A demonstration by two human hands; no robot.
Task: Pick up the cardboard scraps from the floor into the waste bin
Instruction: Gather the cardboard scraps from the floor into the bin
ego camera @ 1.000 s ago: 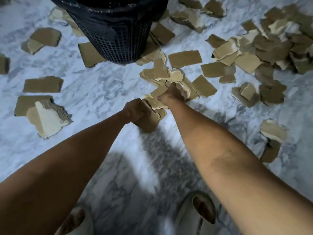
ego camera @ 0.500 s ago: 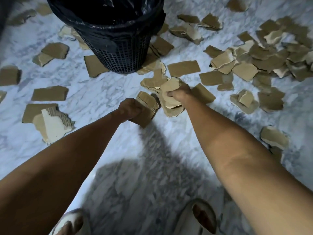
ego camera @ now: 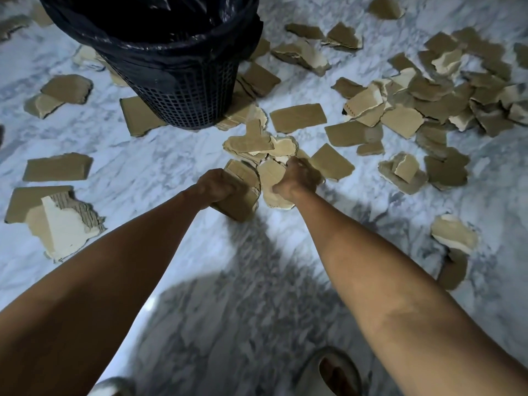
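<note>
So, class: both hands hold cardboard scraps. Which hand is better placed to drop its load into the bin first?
Probably left: the left hand grips scraps on the waste bin's side; the right hand is farther over.

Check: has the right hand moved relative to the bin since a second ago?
Cannot tell: the right hand holds scraps about as far from the bin as before.

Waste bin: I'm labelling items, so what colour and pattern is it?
Dark navy-black waste bin, square mesh walls, black liner; head view.
</note>
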